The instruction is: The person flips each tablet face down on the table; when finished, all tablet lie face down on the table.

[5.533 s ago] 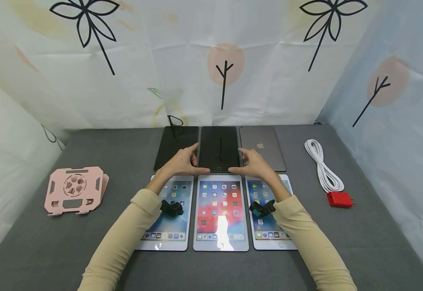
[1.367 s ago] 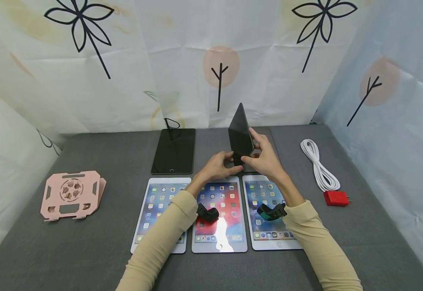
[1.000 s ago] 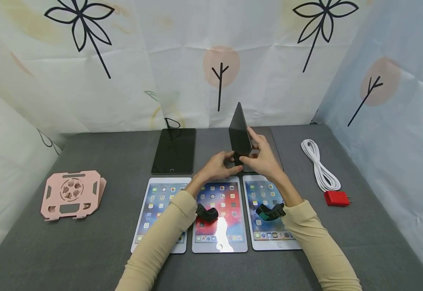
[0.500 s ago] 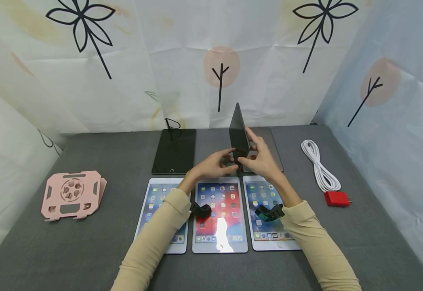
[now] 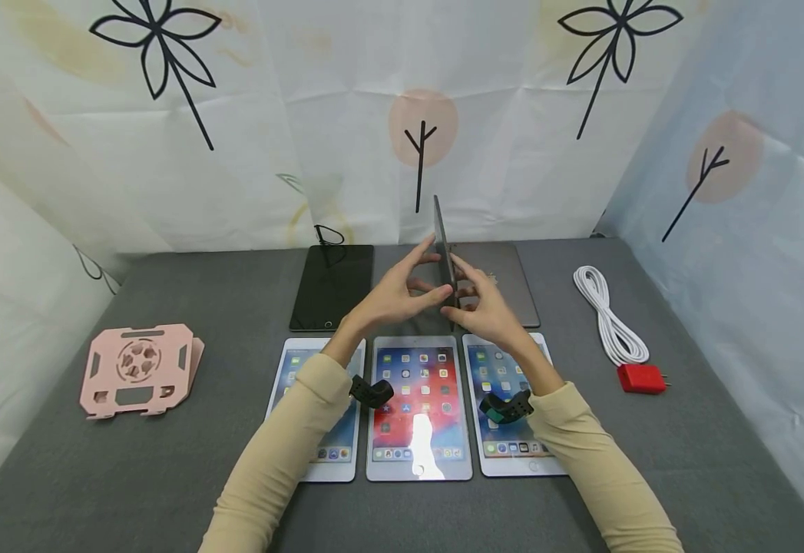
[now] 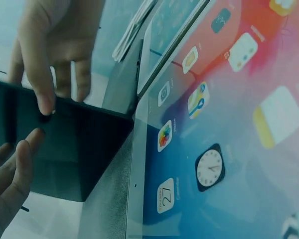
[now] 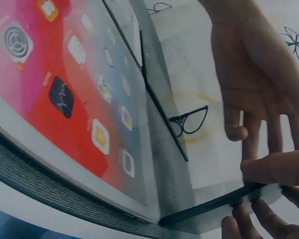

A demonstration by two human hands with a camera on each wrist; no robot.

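Observation:
A dark tablet [image 5: 441,238] stands on edge, nearly edge-on in the head view, with its black face turned left. My right hand [image 5: 481,299] holds it; in the right wrist view the thumb lies over its edge and the fingers [image 7: 264,216] are behind. On the other side, my left hand [image 5: 398,292] reaches toward the black face with fingers extended, their tips close to the dark surface [image 6: 65,149] in the left wrist view. Behind my right hand a grey tablet [image 5: 512,276] lies back side up. A black tablet [image 5: 332,284] lies at the left.
Three white tablets with lit screens lie in a front row: left [image 5: 335,445], middle [image 5: 418,415] and right [image 5: 512,430]. A pink stand [image 5: 139,369] is at the left. A white coiled cable [image 5: 609,315] and a red charger plug [image 5: 641,379] lie at the right.
The tablet was lifted from the middle of the back row and stood up. In the last second it has turned edge-on and shifted left. My left hand has moved up along its face.

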